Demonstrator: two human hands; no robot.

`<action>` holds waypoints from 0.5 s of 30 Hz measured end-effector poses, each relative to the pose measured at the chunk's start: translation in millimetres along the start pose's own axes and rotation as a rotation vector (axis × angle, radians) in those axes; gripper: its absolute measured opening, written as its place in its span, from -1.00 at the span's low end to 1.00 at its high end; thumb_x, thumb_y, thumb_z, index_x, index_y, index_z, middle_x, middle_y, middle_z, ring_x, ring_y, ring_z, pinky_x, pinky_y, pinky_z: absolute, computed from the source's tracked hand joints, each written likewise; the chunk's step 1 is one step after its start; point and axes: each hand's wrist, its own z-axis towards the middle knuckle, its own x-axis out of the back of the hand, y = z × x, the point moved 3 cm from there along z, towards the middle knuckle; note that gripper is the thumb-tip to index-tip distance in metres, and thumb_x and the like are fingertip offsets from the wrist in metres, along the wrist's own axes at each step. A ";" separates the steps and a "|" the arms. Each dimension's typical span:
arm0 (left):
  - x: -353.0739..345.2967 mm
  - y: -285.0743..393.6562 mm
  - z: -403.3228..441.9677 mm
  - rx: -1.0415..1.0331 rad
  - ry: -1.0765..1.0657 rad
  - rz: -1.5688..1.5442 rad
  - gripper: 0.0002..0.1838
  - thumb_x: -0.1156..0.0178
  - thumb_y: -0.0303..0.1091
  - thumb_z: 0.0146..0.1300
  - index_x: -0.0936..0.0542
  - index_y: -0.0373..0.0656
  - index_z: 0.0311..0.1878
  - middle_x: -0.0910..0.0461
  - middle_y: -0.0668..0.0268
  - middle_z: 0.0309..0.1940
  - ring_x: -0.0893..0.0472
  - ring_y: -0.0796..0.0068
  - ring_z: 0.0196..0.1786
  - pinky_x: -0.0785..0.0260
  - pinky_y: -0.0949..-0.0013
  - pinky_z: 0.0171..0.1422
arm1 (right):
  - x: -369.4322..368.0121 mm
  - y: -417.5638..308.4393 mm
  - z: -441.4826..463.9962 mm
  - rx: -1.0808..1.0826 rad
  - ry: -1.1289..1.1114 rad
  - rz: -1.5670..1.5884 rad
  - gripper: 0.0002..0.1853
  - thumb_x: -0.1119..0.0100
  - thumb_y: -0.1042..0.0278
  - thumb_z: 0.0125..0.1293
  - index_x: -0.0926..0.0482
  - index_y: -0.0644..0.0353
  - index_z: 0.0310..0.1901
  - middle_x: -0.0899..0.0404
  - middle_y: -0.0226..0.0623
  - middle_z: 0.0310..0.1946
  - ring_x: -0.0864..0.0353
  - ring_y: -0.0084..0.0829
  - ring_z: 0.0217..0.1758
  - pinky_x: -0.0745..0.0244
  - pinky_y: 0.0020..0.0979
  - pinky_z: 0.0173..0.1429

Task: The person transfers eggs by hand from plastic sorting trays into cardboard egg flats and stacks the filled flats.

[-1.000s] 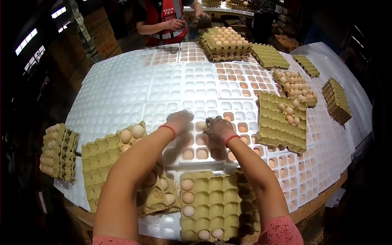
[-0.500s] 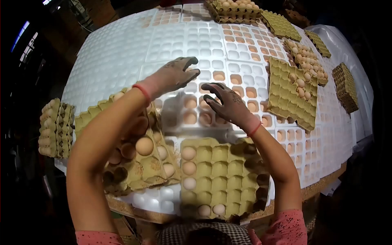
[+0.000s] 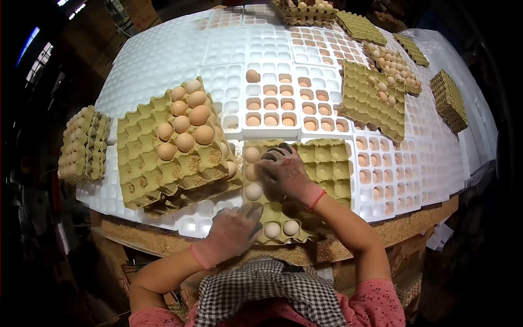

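A pulp egg tray [image 3: 325,169] lies in front of me with eggs along its left column and two eggs [image 3: 281,229] at its near edge. My right hand [image 3: 286,170], gloved with dark fingertips, is over this tray. Its spread, bent fingers reach beside an egg [image 3: 252,172] in the left column; their grip is partly hidden. My left hand [image 3: 233,233], also gloved, is at the tray's near-left corner with fingers extended and slightly blurred. Beyond the tray, a white foam tray [image 3: 271,132] holds several eggs in its cells, and one egg [image 3: 253,76] sits higher at its far-left corner.
Left of me, stacked pulp trays [image 3: 133,158] carry several eggs [image 3: 185,142]. A further egg stack [image 3: 81,144] stands at the far left. On the right are a partly filled pulp tray [image 3: 370,111], a tray stack [image 3: 449,101] and plastic sheeting [image 3: 452,54]. The wooden table edge [image 3: 147,234] runs nearby.
Both hands have drawn back from over the white foam tray to the near pulp tray. An egg now shows where my left hand was. The view has shifted.
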 end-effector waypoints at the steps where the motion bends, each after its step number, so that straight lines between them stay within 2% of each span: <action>1: -9.3 -1.3 -3.7 -0.017 0.037 0.052 -0.47 -0.29 -0.13 0.16 -0.50 -0.18 0.16 -0.53 0.05 0.02 -0.62 0.15 -0.16 -0.45 0.18 -0.10 | -6.1 3.9 -3.6 0.032 0.163 0.077 -0.65 -0.26 0.15 0.17 -0.59 -0.10 0.02 -0.50 -0.21 0.09 -0.42 -0.08 0.27 -0.25 0.01 0.34; 2: -12.3 -2.8 -2.4 -0.017 0.047 0.053 -0.47 -0.29 -0.13 0.16 -0.50 -0.18 0.16 -0.53 0.05 0.02 -0.62 0.15 -0.16 -0.45 0.18 -0.10 | -10.9 2.0 -3.0 0.038 0.166 0.068 -0.65 -0.26 0.15 0.17 -0.59 -0.10 0.02 -0.50 -0.21 0.09 -0.42 -0.08 0.27 -0.25 0.01 0.34; 4: -15.4 -1.2 0.0 -0.092 0.119 0.142 -0.48 -0.26 -0.14 0.16 -0.52 -0.20 0.14 -0.53 0.03 0.00 -0.59 0.15 -0.07 -0.43 0.15 -0.05 | -28.5 -10.9 2.0 0.172 0.058 -0.255 -0.65 -0.25 0.14 0.19 -0.58 -0.13 0.04 -0.53 -0.23 0.08 -0.44 -0.12 0.26 -0.27 -0.08 0.33; 5: -18.0 -2.3 1.7 -0.100 0.150 0.184 -0.49 -0.25 -0.15 0.16 -0.53 -0.23 0.13 -0.52 0.03 0.01 -0.57 0.15 -0.05 -0.41 0.14 0.02 | -45.0 -15.4 13.1 0.105 -0.023 -0.356 -0.61 -0.27 0.11 0.19 -0.56 -0.15 0.07 -0.54 -0.24 0.08 -0.44 -0.17 0.29 -0.26 -0.13 0.35; 6: -17.0 -3.4 1.3 -0.103 0.161 0.191 -0.49 -0.25 -0.15 0.16 -0.53 -0.23 0.13 -0.52 0.03 0.01 -0.57 0.15 -0.05 -0.41 0.14 0.02 | -46.2 -9.4 14.3 0.108 -0.014 -0.366 -0.61 -0.27 0.11 0.19 -0.56 -0.15 0.07 -0.54 -0.24 0.08 -0.44 -0.17 0.29 -0.26 -0.13 0.35; 8: -12.4 -5.8 2.8 -0.122 0.104 0.135 -0.51 -0.24 -0.16 0.16 -0.55 -0.23 0.11 -0.51 0.03 0.03 -0.57 0.15 -0.06 -0.40 0.14 0.06 | -22.2 -7.2 15.5 0.169 0.109 -0.110 -0.54 -0.27 0.06 0.21 -0.58 -0.09 0.15 -0.54 -0.24 0.08 -0.53 -0.22 0.14 -0.35 -0.16 0.27; 9: -10.6 -8.7 1.0 -0.091 0.116 0.124 -0.44 -0.25 -0.16 0.13 -0.51 -0.24 0.18 -0.50 0.02 0.03 -0.56 0.16 -0.05 -0.41 0.13 0.05 | -2.4 -1.3 9.5 0.064 0.122 0.235 -0.58 -0.26 0.11 0.23 -0.58 -0.01 0.11 -0.56 -0.23 0.04 -0.55 -0.18 0.12 -0.43 -0.16 0.22; 10: -9.8 -13.6 3.6 -0.088 0.129 0.127 -0.44 -0.25 -0.16 0.13 -0.51 -0.24 0.18 -0.50 0.02 0.03 -0.56 0.16 -0.05 -0.41 0.13 0.05 | 8.1 7.0 18.2 0.027 0.269 0.655 -0.65 -0.27 0.15 0.24 -0.58 0.07 0.02 -0.55 -0.15 -0.01 -0.57 -0.12 0.07 -0.48 -0.16 0.17; 12: -13.7 -17.4 5.1 -0.173 0.236 0.291 -0.38 -0.21 -0.20 0.15 -0.43 -0.26 0.28 -0.50 -0.03 0.04 -0.58 0.21 -0.06 -0.45 0.16 -0.02 | 26.2 22.8 17.5 -0.017 0.420 0.647 -0.64 -0.26 0.16 0.25 -0.54 0.10 0.04 -0.50 -0.15 0.03 -0.59 -0.12 0.02 -0.51 -0.16 0.11; 13: -14.3 -15.0 14.1 -0.161 0.181 0.320 -0.35 -0.17 -0.27 0.17 -0.36 -0.26 0.34 -0.48 -0.08 0.09 -0.63 0.24 -0.11 -0.49 0.24 -0.10 | 36.5 9.6 27.0 -0.102 0.238 0.344 -0.57 -0.27 0.14 0.26 -0.47 0.13 0.09 -0.50 -0.14 0.03 -0.62 -0.16 0.02 -0.53 -0.15 0.04; 14: -18.0 -13.7 21.0 -0.165 0.170 0.316 -0.35 -0.17 -0.27 0.17 -0.36 -0.26 0.34 -0.48 -0.08 0.09 -0.63 0.24 -0.11 -0.49 0.24 -0.10 | 20.0 12.0 41.4 -0.009 0.165 0.031 -0.47 -0.29 0.07 0.24 -0.43 0.10 0.18 -0.58 -0.16 -0.02 -0.64 -0.18 0.04 -0.52 -0.16 0.01; 15: -27.3 -18.4 31.2 -0.077 0.040 0.325 -0.38 -0.14 -0.32 0.18 -0.36 -0.25 0.34 -0.47 -0.07 0.12 -0.65 0.24 -0.12 -0.50 0.27 -0.13 | -7.2 19.2 56.3 -0.038 -0.040 -0.153 -0.43 -0.30 0.02 0.21 -0.44 0.08 0.20 -0.61 -0.15 -0.03 -0.64 -0.19 0.06 -0.52 -0.17 0.03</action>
